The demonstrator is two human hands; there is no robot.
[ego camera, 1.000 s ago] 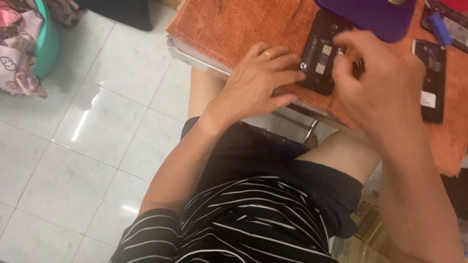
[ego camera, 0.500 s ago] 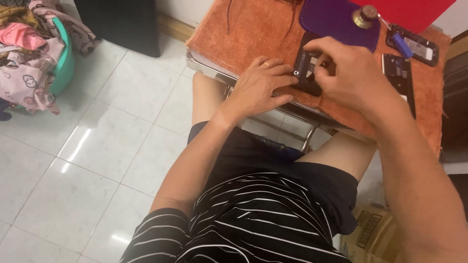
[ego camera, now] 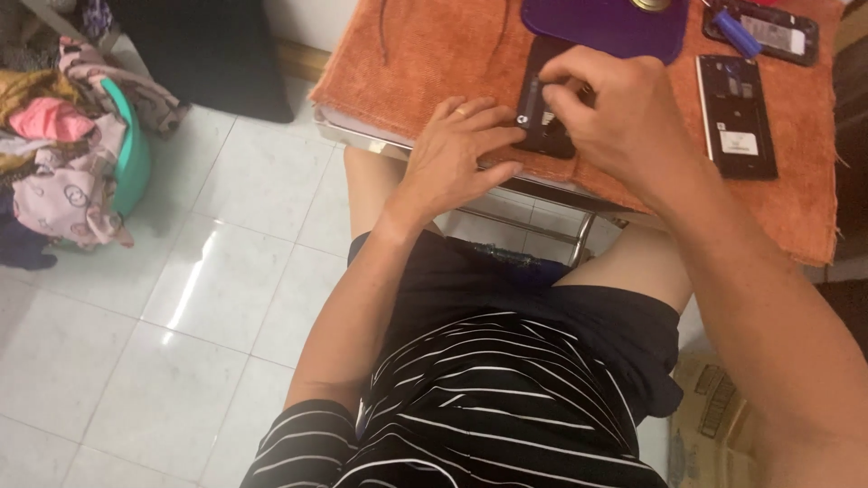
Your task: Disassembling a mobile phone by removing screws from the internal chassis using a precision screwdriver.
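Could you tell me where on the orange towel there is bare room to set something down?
The orange towel is bare at its left, from the edge to the left hand. Crowded: the opened phone under both hands, purple mat, second phone.

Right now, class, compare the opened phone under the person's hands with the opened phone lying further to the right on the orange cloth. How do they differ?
The phone under the hands is pinned by the left hand and worked on by the right hand, which largely cover it; the phone to the right lies untouched and fully visible. The first sits near the cloth's front edge, the second nearer the right side. Both are dark, back cover off, resting on the orange cloth.
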